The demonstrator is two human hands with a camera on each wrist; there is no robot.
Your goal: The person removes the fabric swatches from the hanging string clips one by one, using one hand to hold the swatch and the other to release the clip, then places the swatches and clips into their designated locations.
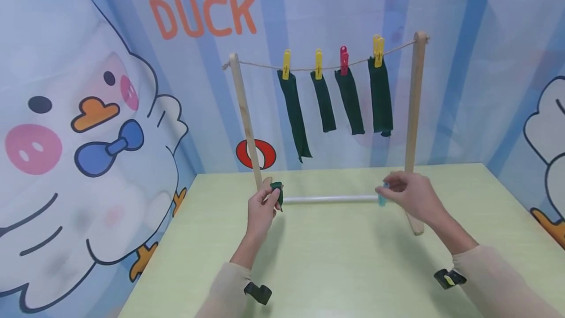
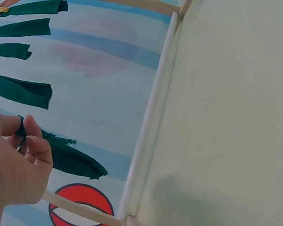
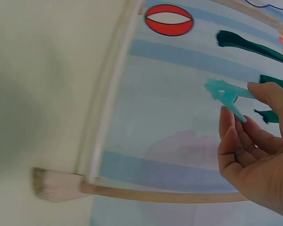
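Left hand (image 1: 262,208) pinches a dark green cloth (image 1: 277,191) above the table (image 1: 335,259); right hand (image 1: 412,195) fingers clamp a teal clothespin (image 3: 222,94), probably open-ended. Raise cloth to the line (image 1: 309,68), then clip squarely.

Both arms wear long beige sleeves that end just short of the wrists, the cloth plain and close-fitting, without print or buttons. The left hand (image 1: 261,208) and right hand (image 1: 412,194) are bare: no gloves, rings or watch show. A small black mount (image 1: 258,292) sits strapped at the left cuff, and a matching black mount (image 1: 449,278) at the right cuff carries what looks like a small yellow mark, though it is too small to read. Fingernails are short and unpainted.
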